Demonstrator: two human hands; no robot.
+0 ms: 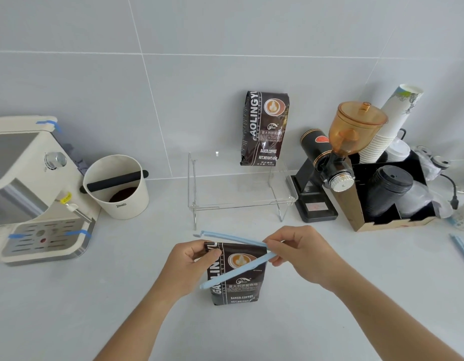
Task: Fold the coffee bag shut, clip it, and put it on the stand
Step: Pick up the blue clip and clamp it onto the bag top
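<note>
Counter [69, 308]: we work at the near middle of a pale counter, with an espresso machine [30, 188] far left, a knock box [116, 188] beside it and a grinder [330, 165] far right.
Stand [241, 188]: a clear stand sits at the far middle, just beyond our hands; a second coffee bag [264, 128] already stands on its right part, and the left part looks free for ours.
Coffee bag [236, 285]: ours stands upright on the counter at the near middle, between our hands, well short of the stand. Its top edge looks folded flat, so we judge the fold done.
Clip [233, 272]: the long blue clip is spread open in a V, hinged at the right; one arm runs behind the bag's top, the other slants down across its front. Not yet closed.
Left hand [189, 267]: our fingers are pinched on the bag's upper left corner, steadying the fold.
Right hand [298, 256]: our fingers are closed on the clip's hinge end at the bag's upper right.
Spare clip [462, 250]: another blue one lies at the right edge, untouched.
Left to do: we judge that clipping is under way; snapping it shut and moving the bag onto the stand remain.
</note>
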